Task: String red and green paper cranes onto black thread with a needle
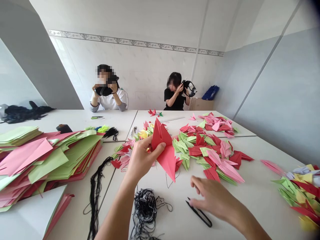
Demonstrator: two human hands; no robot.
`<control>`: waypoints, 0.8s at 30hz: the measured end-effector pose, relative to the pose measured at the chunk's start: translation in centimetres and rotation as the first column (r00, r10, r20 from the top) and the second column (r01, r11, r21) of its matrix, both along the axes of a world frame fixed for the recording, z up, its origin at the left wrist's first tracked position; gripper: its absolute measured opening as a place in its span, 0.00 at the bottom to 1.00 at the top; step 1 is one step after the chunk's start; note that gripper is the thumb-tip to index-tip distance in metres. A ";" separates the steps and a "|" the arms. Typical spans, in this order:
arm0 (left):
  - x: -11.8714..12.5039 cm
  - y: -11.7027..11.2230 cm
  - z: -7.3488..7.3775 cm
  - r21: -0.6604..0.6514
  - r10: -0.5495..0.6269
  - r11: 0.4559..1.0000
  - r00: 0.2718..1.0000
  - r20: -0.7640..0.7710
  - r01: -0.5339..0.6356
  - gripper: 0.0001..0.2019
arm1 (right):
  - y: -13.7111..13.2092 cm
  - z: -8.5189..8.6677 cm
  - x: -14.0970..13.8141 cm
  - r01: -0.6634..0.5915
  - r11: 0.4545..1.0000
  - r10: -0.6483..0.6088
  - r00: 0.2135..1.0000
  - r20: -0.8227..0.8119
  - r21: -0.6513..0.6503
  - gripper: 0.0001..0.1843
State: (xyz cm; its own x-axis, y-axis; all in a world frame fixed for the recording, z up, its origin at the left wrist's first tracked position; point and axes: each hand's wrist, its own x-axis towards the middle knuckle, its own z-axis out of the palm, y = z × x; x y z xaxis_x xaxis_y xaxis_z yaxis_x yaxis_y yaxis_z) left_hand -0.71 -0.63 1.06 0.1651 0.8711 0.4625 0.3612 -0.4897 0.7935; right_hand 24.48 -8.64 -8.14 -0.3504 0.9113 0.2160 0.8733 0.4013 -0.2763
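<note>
My left hand (145,158) pinches a folded red origami paper piece (163,146) between thumb and fingers, its pointed end up and a flat flap hanging down. Over the table to its right, my right hand (215,196) is slightly blurred, thumb and index finger apart with nothing between them. Just below its thumb lie black thread snips (200,213); whether the thumb touches them I cannot tell. A tangled heap of black and white thread (145,208) rests beside my left forearm. Behind the held piece, a loose thread (172,180) curls on the tabletop.
Stacks of green and red paper (70,156) fill the left side, with a black thread hank (97,190) beside them. Folded origami pieces (210,150) spread across the middle, and another pile (302,193) sits at right. Two people (108,100) sit opposite, holding black head gear.
</note>
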 end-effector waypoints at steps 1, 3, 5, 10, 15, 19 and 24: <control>0.0 0.1 0.0 0.012 0.012 1.000 1.000 -0.004 -0.012 0.13 | -0.5 -2.0 0.3 0.009 0.999 -0.011 0.999 0.047 0.035 0.14; 0.0 0.2 0.0 0.031 0.030 0.999 1.000 -0.005 -0.030 0.12 | -1.3 -6.4 0.9 0.010 0.983 -0.023 0.997 0.069 0.181 0.20; 0.1 0.2 0.0 0.038 0.035 0.999 0.999 -0.007 -0.034 0.11 | -1.8 -10.2 1.4 -0.016 0.960 0.004 0.999 0.043 0.280 0.25; 0.3 0.0 0.0 0.026 0.013 1.000 1.000 -0.002 -0.013 0.13 | -1.6 -11.3 1.9 -0.035 0.962 0.058 0.995 -0.078 0.272 0.17; 0.3 0.0 -0.1 0.038 0.021 0.999 1.000 -0.021 -0.020 0.12 | 0.1 -2.0 1.9 -0.022 1.000 0.021 0.971 -0.238 -0.003 0.06; 0.6 0.0 -0.2 0.095 0.048 0.995 0.998 -0.051 -0.043 0.12 | 1.4 4.3 0.2 0.026 0.983 0.066 0.875 -0.480 0.183 0.09; 1.0 -0.3 0.0 0.138 0.069 0.989 0.995 -0.076 -0.058 0.12 | 2.4 7.0 -3.5 0.069 0.853 0.229 0.841 -0.491 0.517 0.10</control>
